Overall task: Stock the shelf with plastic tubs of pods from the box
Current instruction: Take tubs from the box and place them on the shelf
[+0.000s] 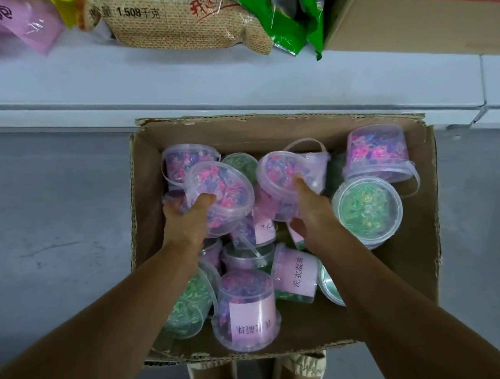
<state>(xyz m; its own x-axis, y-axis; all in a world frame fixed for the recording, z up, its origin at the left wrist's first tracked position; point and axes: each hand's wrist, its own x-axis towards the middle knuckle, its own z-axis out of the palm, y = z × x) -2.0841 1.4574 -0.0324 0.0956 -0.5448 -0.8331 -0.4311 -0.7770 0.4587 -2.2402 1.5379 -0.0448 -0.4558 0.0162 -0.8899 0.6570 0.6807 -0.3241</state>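
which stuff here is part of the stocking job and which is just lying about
Part of the job:
left hand holding a pink tub
right hand holding another pink tub
box of tubs
shelf

Lying about:
grain bag
green bags
pink packet
closed carton

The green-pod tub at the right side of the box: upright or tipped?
Upright. The green-pod tub shows its round lid face-on to the overhead camera, unlike the labelled tubs lying on their sides in the box.

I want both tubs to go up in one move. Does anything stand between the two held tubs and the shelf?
Nothing visible does. The left hand and right hand each grip a pink tub above the box, and the shelf strip just beyond the box is bare.
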